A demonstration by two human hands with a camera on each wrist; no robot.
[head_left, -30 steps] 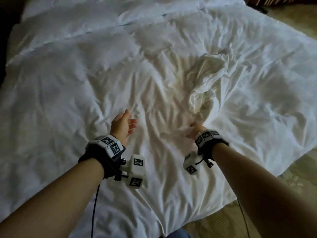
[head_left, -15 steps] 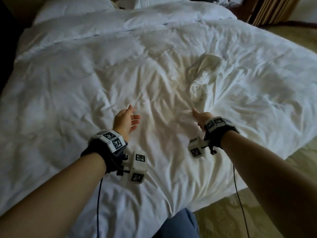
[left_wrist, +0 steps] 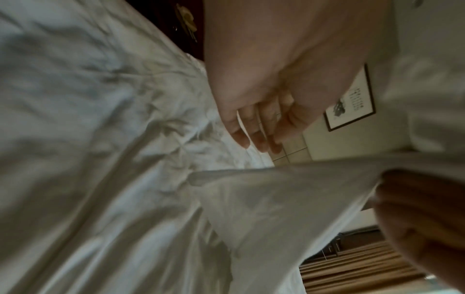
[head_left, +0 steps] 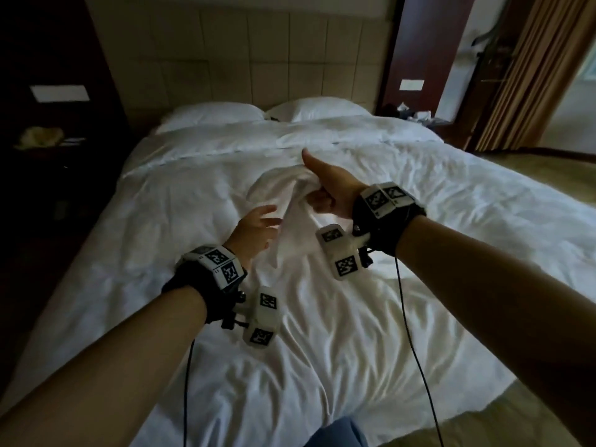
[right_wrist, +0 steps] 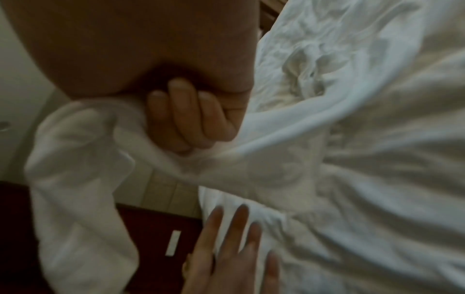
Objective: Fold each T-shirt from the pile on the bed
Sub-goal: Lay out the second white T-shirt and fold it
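Observation:
A white T-shirt hangs bunched above the white bed, lifted off the duvet. My right hand grips its upper part, thumb pointing up; the right wrist view shows its fingers curled into the cloth. Just left of and below it, my left hand is held out, fingers straight and spread, beside the shirt's hanging edge. In the left wrist view that hand holds nothing, and the shirt stretches across to the right hand. No other shirts can be made out against the white duvet.
Two white pillows lie by the headboard. A dark nightstand stands at the left, another cluttered one at the right beside brown curtains. Carpet runs along the bed's right side.
My right hand has taken hold of the crumpled shirt and raised it off the duvet. My left hand has moved up toward it. My head has tilted up, showing the headboard.

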